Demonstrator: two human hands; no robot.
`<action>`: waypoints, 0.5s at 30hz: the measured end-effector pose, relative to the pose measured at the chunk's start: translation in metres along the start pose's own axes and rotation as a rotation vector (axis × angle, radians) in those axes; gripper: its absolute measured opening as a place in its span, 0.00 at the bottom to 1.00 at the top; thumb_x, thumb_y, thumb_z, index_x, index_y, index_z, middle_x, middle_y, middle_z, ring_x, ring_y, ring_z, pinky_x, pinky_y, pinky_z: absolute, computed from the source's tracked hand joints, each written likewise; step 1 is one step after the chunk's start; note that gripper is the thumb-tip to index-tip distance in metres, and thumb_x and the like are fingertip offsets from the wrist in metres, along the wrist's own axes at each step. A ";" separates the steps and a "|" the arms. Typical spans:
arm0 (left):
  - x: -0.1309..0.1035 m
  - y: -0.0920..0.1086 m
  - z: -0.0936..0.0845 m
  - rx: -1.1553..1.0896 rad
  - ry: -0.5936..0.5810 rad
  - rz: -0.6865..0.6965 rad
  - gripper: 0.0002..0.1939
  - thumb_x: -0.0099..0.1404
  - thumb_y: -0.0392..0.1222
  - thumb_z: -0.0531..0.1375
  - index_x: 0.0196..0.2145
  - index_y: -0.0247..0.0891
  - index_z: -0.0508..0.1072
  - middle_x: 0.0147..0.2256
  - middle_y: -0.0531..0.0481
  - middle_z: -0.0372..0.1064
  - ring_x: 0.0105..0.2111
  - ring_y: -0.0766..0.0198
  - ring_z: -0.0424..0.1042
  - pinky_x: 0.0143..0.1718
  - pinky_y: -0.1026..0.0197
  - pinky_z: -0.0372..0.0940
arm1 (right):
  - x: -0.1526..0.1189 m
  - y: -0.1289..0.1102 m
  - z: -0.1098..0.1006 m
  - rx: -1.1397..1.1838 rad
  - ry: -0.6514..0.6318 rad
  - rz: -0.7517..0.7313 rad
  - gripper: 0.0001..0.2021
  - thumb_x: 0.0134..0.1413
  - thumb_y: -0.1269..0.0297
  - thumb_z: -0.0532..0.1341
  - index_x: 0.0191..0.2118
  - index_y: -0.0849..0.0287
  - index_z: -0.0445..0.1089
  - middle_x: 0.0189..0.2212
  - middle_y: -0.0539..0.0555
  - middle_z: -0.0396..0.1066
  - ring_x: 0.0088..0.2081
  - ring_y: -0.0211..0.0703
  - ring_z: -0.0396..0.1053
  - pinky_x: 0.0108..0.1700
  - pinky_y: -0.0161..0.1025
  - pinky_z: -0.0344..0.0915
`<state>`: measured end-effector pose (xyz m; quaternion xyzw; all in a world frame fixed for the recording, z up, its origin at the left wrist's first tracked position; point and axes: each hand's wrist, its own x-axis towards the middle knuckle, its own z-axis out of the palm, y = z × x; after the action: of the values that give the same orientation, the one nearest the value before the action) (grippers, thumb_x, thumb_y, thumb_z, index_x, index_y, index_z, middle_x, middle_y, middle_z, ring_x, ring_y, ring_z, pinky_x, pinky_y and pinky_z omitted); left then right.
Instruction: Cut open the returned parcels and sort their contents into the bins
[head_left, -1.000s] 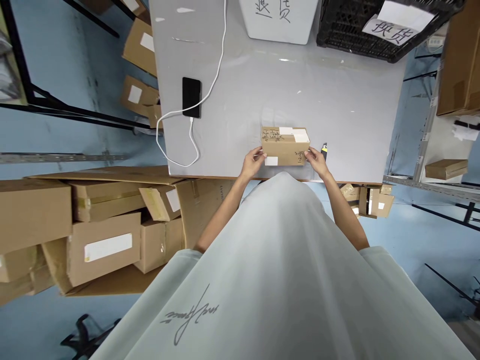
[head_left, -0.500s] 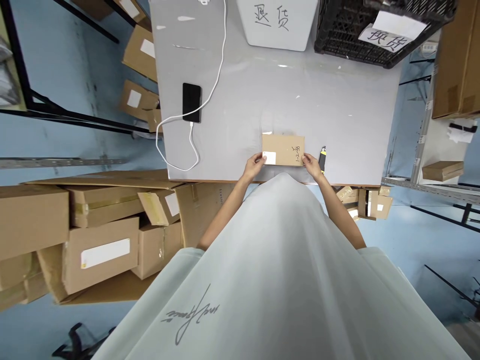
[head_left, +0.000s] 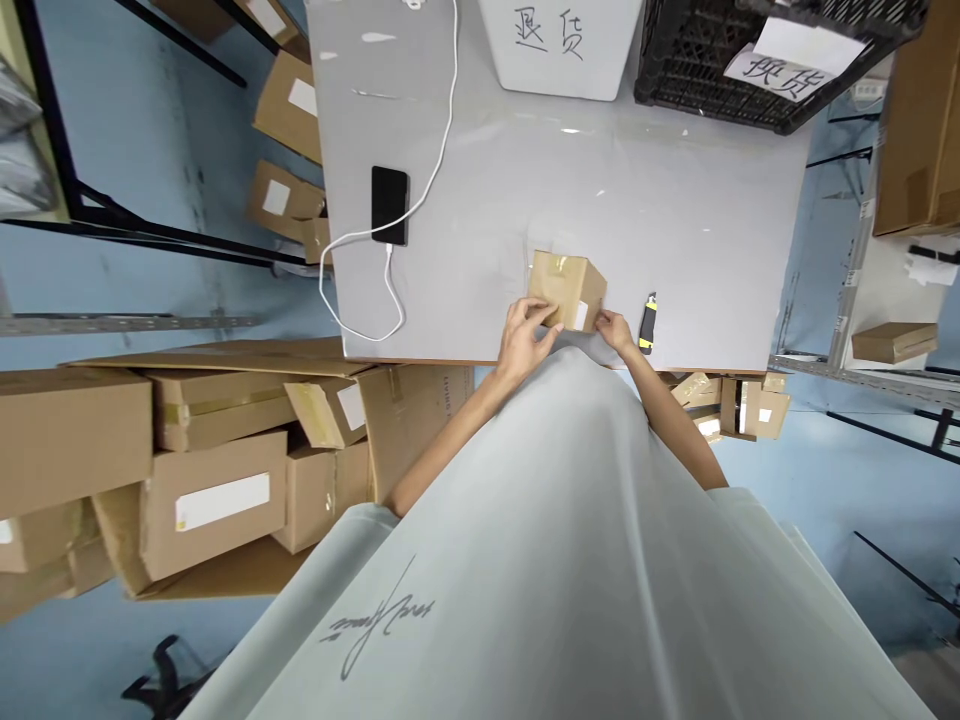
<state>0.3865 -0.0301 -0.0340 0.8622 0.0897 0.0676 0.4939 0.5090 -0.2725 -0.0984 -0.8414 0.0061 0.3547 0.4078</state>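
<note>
A small brown cardboard box (head_left: 555, 282) is tilted up on the grey table near its front edge, showing a taped face and a side with a white label. At its lower left, my left hand (head_left: 523, 338) grips the box, fingers over the near face and thumb below. My right hand (head_left: 616, 331) is closed in a pinch at the lower right corner of the same box. Just right of that hand lies a black and yellow box cutter (head_left: 648, 323).
A phone (head_left: 389, 205) with a white cable lies on the left of the table (head_left: 480, 210). At the back stand a white bin (head_left: 559, 70) and a black crate (head_left: 697, 80). Stacked cartons (head_left: 217, 505) fill the lower left.
The box has been turned from lying flat, written side up, to standing tilted with its taped face showing. My left hand has shifted right and spread over it.
</note>
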 end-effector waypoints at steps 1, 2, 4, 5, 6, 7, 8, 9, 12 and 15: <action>0.001 0.000 0.004 -0.016 0.009 -0.008 0.23 0.80 0.54 0.68 0.66 0.44 0.83 0.61 0.36 0.74 0.67 0.43 0.75 0.73 0.38 0.72 | 0.001 -0.002 -0.002 -0.037 0.028 0.003 0.26 0.63 0.53 0.65 0.61 0.62 0.83 0.55 0.66 0.87 0.57 0.68 0.84 0.69 0.65 0.77; 0.002 -0.001 0.007 -0.041 0.023 -0.031 0.25 0.79 0.53 0.68 0.68 0.44 0.81 0.63 0.36 0.73 0.67 0.43 0.75 0.71 0.39 0.75 | 0.001 -0.004 -0.005 -0.049 0.063 0.007 0.28 0.64 0.51 0.66 0.64 0.61 0.82 0.58 0.67 0.86 0.58 0.69 0.84 0.71 0.66 0.75; 0.004 -0.006 0.012 -0.105 0.029 -0.103 0.30 0.77 0.50 0.70 0.73 0.45 0.77 0.66 0.36 0.72 0.65 0.46 0.77 0.64 0.43 0.80 | -0.005 -0.008 -0.017 -0.005 0.123 -0.024 0.34 0.69 0.45 0.63 0.72 0.59 0.77 0.66 0.67 0.82 0.60 0.67 0.83 0.73 0.65 0.75; 0.005 -0.009 0.013 -0.139 0.008 -0.142 0.32 0.76 0.50 0.71 0.73 0.45 0.76 0.67 0.36 0.72 0.63 0.47 0.78 0.60 0.45 0.82 | -0.010 -0.010 -0.024 0.045 0.137 -0.056 0.37 0.72 0.40 0.60 0.76 0.57 0.73 0.69 0.66 0.80 0.62 0.66 0.83 0.72 0.63 0.76; 0.006 -0.011 0.014 -0.172 -0.030 -0.176 0.32 0.75 0.49 0.72 0.73 0.45 0.76 0.68 0.37 0.72 0.60 0.49 0.80 0.58 0.47 0.83 | -0.016 -0.012 -0.031 0.103 0.138 -0.088 0.39 0.75 0.36 0.57 0.79 0.55 0.70 0.71 0.65 0.78 0.63 0.65 0.83 0.71 0.62 0.78; 0.007 -0.013 0.015 -0.204 -0.076 -0.205 0.31 0.74 0.49 0.72 0.72 0.45 0.77 0.68 0.37 0.73 0.58 0.51 0.82 0.56 0.48 0.83 | -0.022 -0.014 -0.037 0.153 0.129 -0.116 0.41 0.75 0.32 0.55 0.80 0.53 0.67 0.71 0.64 0.78 0.64 0.64 0.82 0.69 0.61 0.80; 0.009 -0.014 0.016 -0.234 -0.124 -0.227 0.30 0.74 0.48 0.73 0.70 0.45 0.78 0.68 0.37 0.75 0.55 0.53 0.83 0.55 0.49 0.83 | -0.028 -0.016 -0.043 0.179 0.117 -0.136 0.43 0.74 0.29 0.56 0.82 0.52 0.66 0.71 0.64 0.77 0.64 0.64 0.83 0.67 0.61 0.81; 0.010 -0.014 0.017 -0.261 -0.165 -0.243 0.29 0.74 0.48 0.72 0.69 0.44 0.79 0.67 0.37 0.76 0.54 0.53 0.84 0.55 0.50 0.84 | -0.034 -0.019 -0.047 0.180 0.108 -0.151 0.45 0.72 0.28 0.58 0.82 0.51 0.64 0.71 0.64 0.78 0.63 0.64 0.83 0.66 0.61 0.82; 0.013 -0.012 0.020 -0.301 -0.219 -0.271 0.26 0.75 0.48 0.71 0.68 0.43 0.81 0.67 0.36 0.78 0.52 0.54 0.86 0.53 0.51 0.84 | -0.048 -0.025 -0.053 0.108 0.110 -0.169 0.50 0.67 0.27 0.65 0.84 0.50 0.62 0.69 0.64 0.80 0.58 0.64 0.85 0.66 0.62 0.82; 0.015 -0.003 0.024 -0.306 -0.234 -0.280 0.26 0.75 0.47 0.71 0.68 0.44 0.82 0.67 0.38 0.79 0.51 0.55 0.86 0.53 0.52 0.83 | -0.059 -0.032 -0.051 0.032 0.140 -0.172 0.48 0.71 0.27 0.60 0.85 0.52 0.59 0.71 0.67 0.77 0.59 0.64 0.84 0.66 0.63 0.82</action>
<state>0.4056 -0.0451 -0.0485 0.7585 0.1395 -0.0892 0.6303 0.5050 -0.3024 -0.0200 -0.8549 -0.0320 0.2587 0.4485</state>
